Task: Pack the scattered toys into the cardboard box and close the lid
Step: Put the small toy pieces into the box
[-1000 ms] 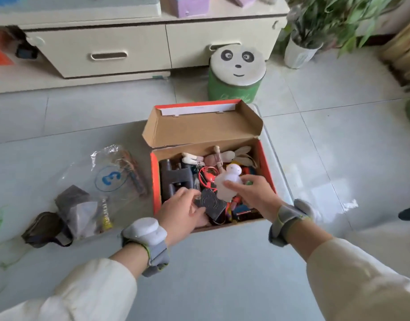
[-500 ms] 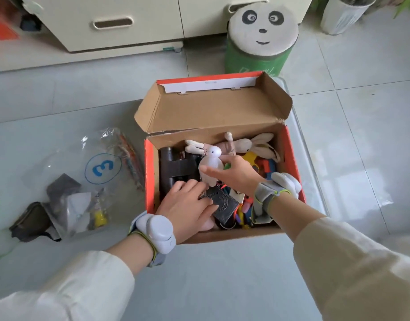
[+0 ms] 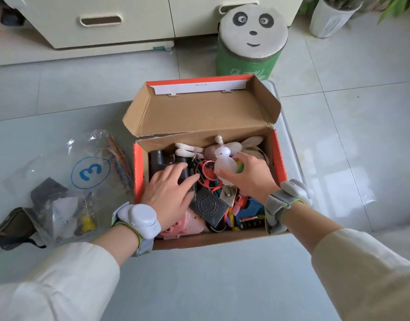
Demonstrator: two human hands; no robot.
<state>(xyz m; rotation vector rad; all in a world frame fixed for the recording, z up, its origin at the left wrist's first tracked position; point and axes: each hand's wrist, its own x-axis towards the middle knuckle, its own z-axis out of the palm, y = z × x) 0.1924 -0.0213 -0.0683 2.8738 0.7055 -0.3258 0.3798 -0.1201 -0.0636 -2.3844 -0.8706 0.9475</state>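
A grey tiled floor (image 3: 338, 135) is seen from above, with a cream cabinet (image 3: 130, 19) along its far edge. A cardboard box (image 3: 222, 240) with orange-red outer walls is set on the middle of the floor. Its lid (image 3: 199, 112) is raised and hinged at the far wall, so the box is not closed. A green stool (image 3: 252, 31) with a panda face on its seat is placed behind the box, in front of the cabinet. A clear bag (image 3: 67, 172) marked with a blue 3 is laid on the floor left of the box, holding small items. A dark pouch (image 3: 12, 228) is partly tucked under its near end. A white pot (image 3: 329, 17) is placed at the far right of the floor.

Both hands are reached into the box, and each wrist is fitted with a grey band. The left hand (image 3: 169, 193) is laid flat, fingers extended, on black binoculars (image 3: 157, 158) at the box's left wall, with nothing gripped. The right hand (image 3: 252, 177) is curled round a white figure (image 3: 223, 162), which is held upright above the toys near the far wall. A plush rabbit (image 3: 208, 151) is laid along the far wall. A pink toy (image 3: 190, 224) is lodged in the near left corner, and a black embossed tag (image 3: 209, 206) is placed just right of it. Small coloured toys are packed along the near wall.
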